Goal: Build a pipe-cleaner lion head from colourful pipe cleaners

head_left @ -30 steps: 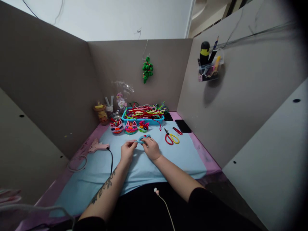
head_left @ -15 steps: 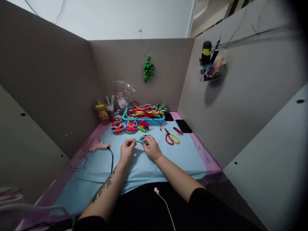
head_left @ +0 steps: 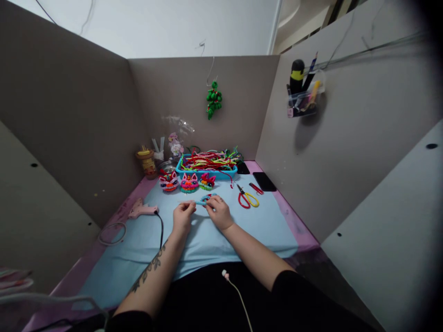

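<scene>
Between my hands stretches a light blue pipe cleaner (head_left: 200, 203), held just above the blue cloth. My left hand (head_left: 183, 215) pinches its left end, where a thin tip sticks out past the fingers. At the other end my right hand (head_left: 219, 213) pinches it between thumb and fingers. Just behind the right fingertips is a small blue and red fuzzy piece (head_left: 206, 197), partly hidden by that hand; whether it joins the pipe cleaner I cannot tell. Beyond the hands stand three colourful fuzzy animal heads, the middle one pink and orange (head_left: 189, 183).
A blue tray (head_left: 207, 174) heaped with pipe cleaners stands at the back. Scissors (head_left: 247, 198), a red cutter (head_left: 256, 188) and a black phone (head_left: 264, 181) lie to the right. A pink glue gun (head_left: 141, 210) with its cord is on the left. Partitions enclose three sides.
Both hands stay nearly in place. The left fingers have shifted very slightly on the blue pipe cleaner; everything else is the same.
</scene>
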Tool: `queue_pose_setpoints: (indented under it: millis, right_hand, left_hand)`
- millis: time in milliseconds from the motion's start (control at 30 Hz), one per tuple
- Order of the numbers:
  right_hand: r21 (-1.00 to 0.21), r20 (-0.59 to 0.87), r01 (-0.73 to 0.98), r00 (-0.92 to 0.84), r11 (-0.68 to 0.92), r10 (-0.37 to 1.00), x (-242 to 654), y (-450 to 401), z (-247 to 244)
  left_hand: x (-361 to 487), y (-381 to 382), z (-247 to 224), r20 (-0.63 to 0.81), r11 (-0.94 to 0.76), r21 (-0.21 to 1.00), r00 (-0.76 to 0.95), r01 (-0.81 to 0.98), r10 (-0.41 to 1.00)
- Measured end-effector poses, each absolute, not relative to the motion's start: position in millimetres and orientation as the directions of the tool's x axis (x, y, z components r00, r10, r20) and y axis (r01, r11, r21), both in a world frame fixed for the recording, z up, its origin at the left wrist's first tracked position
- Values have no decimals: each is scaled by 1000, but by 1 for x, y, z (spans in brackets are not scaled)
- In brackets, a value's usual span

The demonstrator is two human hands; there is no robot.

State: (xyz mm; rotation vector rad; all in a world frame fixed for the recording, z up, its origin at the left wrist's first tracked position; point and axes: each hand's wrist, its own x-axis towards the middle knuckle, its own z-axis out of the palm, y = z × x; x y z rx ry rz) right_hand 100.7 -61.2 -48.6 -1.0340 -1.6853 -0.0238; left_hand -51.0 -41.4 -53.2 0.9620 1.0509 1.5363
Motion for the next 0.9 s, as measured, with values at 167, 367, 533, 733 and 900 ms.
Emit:
queue_pose_setpoints:
  millis: [167, 367, 533, 733, 900]
  right_hand:
    - [-436, 795, 663, -33, 608, 606, 100, -62, -49]
    - [-371, 807, 707, -76, 602, 586, 99, -62, -50]
    - [-324, 811, 735, -109, 596, 575, 98, -63, -50]
    - [-416, 771, 709, -57, 570, 634, 99, -62, -50]
    - [-491, 728, 685, -18, 538, 686, 99, -62, -49]
  left_hand:
    - [-50, -42, -51, 21, -81, 945, -187, -317, 982]
    - [-50, -45, -47, -16, -53, 941, -200, -334, 980]
    - [-50, -45, -47, -42, -35, 934, -206, -356, 978]
    - [-48, -46, -43, -23, -32, 926, -140, -375, 990]
    - [-48, -45, -44, 40, -72, 946, -107, -317, 993]
